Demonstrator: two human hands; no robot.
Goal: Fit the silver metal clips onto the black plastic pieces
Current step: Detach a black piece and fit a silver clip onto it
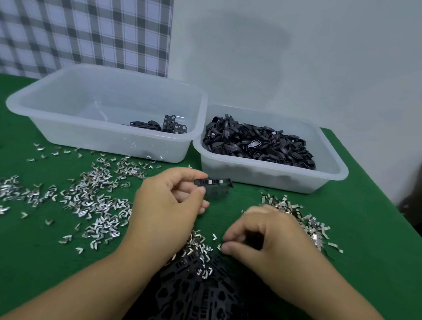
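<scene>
Risk, clip pick: the silver metal clips (pixel 92 200) are tiny and lie heaped over one another, so in my judgement the fingertips could lift two at once, or let one slip back into the scatter.
Risk, held piece: the black plastic piece (pixel 214 186) is gripped at one end only, so pressing a clip onto its free end could twist it out of the fingers.
Left hand (pixel 172 200): at the frame's centre, fingers curled, with thumb and forefinger pinching the left end of the piece.
Right hand (pixel 269 240): lower right of centre, fingers curled with thumb and forefinger tips drawn together over loose clips. I cannot tell whether a clip is already between them.
Piece relative to hands: it juts to the right from the left fingertips, above the green table cover (pixel 15 257) and well above and left of the right hand.
Clip supply: spread across the left half of the frame, with a second cluster just behind the right hand.
Unfitted stock: a heap of black pieces (pixel 204 301) at bottom centre, between the forearms.
Tubs: the left tub (pixel 53 124) holds a few pieces and the right tub (pixel 332 171) is nearly full.
</scene>
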